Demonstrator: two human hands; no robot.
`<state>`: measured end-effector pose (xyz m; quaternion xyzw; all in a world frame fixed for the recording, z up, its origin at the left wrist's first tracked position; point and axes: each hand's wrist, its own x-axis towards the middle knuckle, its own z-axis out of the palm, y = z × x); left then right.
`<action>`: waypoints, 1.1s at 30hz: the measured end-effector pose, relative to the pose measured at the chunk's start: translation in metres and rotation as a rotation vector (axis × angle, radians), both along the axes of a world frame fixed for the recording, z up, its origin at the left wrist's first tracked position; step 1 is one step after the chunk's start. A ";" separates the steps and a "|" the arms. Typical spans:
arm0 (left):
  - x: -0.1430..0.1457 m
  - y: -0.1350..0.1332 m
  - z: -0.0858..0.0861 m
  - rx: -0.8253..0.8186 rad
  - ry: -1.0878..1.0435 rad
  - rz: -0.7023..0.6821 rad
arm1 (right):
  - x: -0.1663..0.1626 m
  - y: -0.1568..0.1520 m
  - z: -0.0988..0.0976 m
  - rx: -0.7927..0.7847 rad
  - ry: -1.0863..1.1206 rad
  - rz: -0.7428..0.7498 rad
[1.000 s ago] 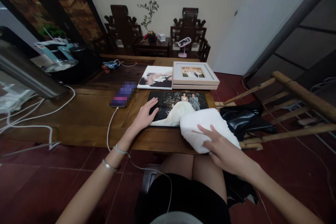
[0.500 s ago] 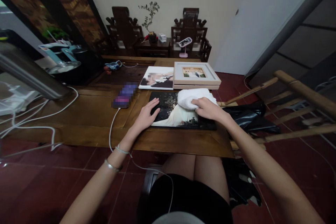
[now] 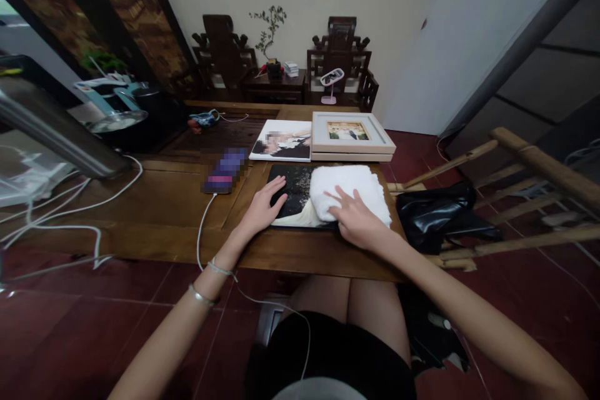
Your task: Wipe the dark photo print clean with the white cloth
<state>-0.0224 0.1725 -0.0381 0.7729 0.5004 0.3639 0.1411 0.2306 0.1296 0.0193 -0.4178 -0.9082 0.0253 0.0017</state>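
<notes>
A large wedding photo print (image 3: 293, 190) lies flat near the front edge of the wooden table (image 3: 154, 212). My left hand (image 3: 263, 206) rests flat on the print's left edge, fingers spread. My right hand (image 3: 355, 220) presses a folded white cloth (image 3: 349, 190) onto the right half of the print, fingers laid over it. The cloth covers most of the picture.
Behind the print lie another unframed photo (image 3: 281, 140) and a framed photo (image 3: 350, 135) on a stack. A phone (image 3: 225, 170) with a white cable lies left. A black bag (image 3: 438, 215) sits on a wooden rack at right. Cables and a metal pipe (image 3: 56, 134) are at left.
My right hand carried the cloth from the table's front right corner up to the print's far edge, then drew it back toward me across the picture. My left hand stayed put.
</notes>
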 end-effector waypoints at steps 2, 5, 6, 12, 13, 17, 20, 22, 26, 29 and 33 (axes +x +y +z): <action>0.000 0.000 0.000 0.004 -0.002 0.000 | 0.000 -0.026 0.003 -0.043 -0.002 0.036; 0.001 0.000 0.001 0.008 0.002 0.003 | 0.001 -0.057 0.010 -0.141 0.007 0.086; 0.001 0.000 0.001 0.008 0.004 0.005 | 0.002 -0.064 0.013 -0.175 0.015 0.103; 0.001 0.000 0.001 0.004 0.006 0.003 | 0.004 -0.060 0.036 -0.269 0.084 0.102; 0.001 0.000 0.001 0.003 0.007 0.003 | 0.003 -0.051 0.039 -0.267 0.082 0.087; 0.000 0.000 0.001 -0.003 0.003 0.009 | 0.000 0.003 0.044 -0.226 0.067 0.065; 0.000 0.000 0.001 -0.009 0.003 0.008 | -0.001 0.048 0.043 -0.178 0.100 0.057; 0.000 0.000 0.002 -0.011 0.003 0.008 | -0.001 0.073 0.043 -0.156 0.112 0.048; 0.000 -0.001 0.002 -0.015 0.004 0.007 | -0.005 0.101 0.044 -0.106 0.082 0.012; 0.000 -0.001 0.002 -0.015 0.001 0.008 | -0.012 0.101 0.040 -0.083 0.064 -0.038; 0.000 0.000 0.001 -0.011 -0.005 0.004 | -0.022 0.079 0.023 -0.031 0.067 -0.094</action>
